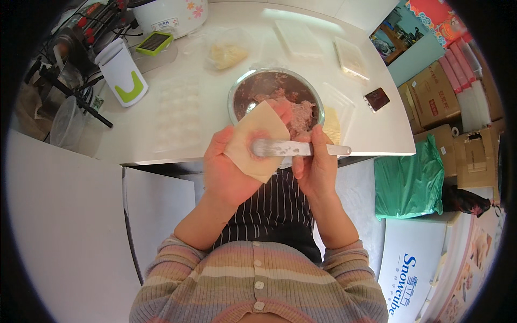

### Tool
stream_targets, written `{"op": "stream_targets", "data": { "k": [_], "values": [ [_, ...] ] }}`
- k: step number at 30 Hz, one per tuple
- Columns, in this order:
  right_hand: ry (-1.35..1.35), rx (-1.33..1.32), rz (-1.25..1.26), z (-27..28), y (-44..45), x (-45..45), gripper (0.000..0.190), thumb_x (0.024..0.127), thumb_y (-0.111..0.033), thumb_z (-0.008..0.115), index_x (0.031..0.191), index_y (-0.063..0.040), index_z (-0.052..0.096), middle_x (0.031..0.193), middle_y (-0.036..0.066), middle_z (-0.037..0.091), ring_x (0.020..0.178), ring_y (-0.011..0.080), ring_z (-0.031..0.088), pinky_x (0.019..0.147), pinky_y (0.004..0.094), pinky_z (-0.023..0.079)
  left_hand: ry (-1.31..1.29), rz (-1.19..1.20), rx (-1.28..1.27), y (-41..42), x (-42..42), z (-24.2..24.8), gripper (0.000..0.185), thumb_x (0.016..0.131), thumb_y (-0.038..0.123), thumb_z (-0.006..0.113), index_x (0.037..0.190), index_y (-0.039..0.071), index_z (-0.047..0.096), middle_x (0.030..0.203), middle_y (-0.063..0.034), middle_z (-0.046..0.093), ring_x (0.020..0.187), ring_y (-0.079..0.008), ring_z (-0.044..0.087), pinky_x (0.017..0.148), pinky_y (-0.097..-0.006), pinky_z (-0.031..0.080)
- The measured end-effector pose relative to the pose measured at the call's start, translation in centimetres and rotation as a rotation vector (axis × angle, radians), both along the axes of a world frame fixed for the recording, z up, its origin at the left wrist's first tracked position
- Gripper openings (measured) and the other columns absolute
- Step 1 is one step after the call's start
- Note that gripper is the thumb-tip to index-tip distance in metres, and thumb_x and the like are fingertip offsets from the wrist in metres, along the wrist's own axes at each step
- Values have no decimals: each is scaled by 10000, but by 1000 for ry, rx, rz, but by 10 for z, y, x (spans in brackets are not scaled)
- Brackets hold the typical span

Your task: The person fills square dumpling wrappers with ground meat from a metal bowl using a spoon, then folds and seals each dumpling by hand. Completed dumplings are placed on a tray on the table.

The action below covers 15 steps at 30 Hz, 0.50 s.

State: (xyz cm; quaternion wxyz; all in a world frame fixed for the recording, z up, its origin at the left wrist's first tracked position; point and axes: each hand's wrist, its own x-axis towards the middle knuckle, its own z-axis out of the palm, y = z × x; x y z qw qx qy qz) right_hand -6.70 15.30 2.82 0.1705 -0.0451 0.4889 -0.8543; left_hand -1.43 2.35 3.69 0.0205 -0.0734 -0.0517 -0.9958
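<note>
On the palm of my left hand (230, 181) lies a pale yellow dough wrapper (250, 125), with a smear of pink filling at its middle. My right hand (319, 169) grips a flat metal spatula (286, 148); its rounded end touches the filling on the wrapper. Just beyond both hands stands a steel bowl (232, 103) of pink minced meat (301, 115), partly covered by the wrapper. A stack of yellow wrappers (332, 121) sits right of the bowl, close to my right hand.
A clear plastic tray (177, 113) lies left of the bowl. Behind are a bag of yellowish food (226, 54), white containers (299, 38) and a rice cooker (169, 18). A phone (377, 99) rests near the right edge of the white table (387, 137). A white-green slicer (123, 74) stands left.
</note>
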Motion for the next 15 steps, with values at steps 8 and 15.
{"op": "stream_targets", "data": {
  "k": [8,15],
  "values": [
    [131,38,60,3,5,5,372,953,-297,407,735,-17,517,625,95,540,316,122,399,262,212,304,-3,-7,-47,-1,-1,-1,663,864,339,330,1376,-57,188,1437,-199,228,1347,-302,198,1103,-411,147],
    [175,15,-24,8,28,-16,369,960,-307,387,762,-31,530,598,79,542,308,118,394,263,220,304,1,-77,-3,-2,-1,-4,685,853,341,348,1377,-65,176,1440,-219,204,1346,-330,188,1102,-427,140]
  ]
}}
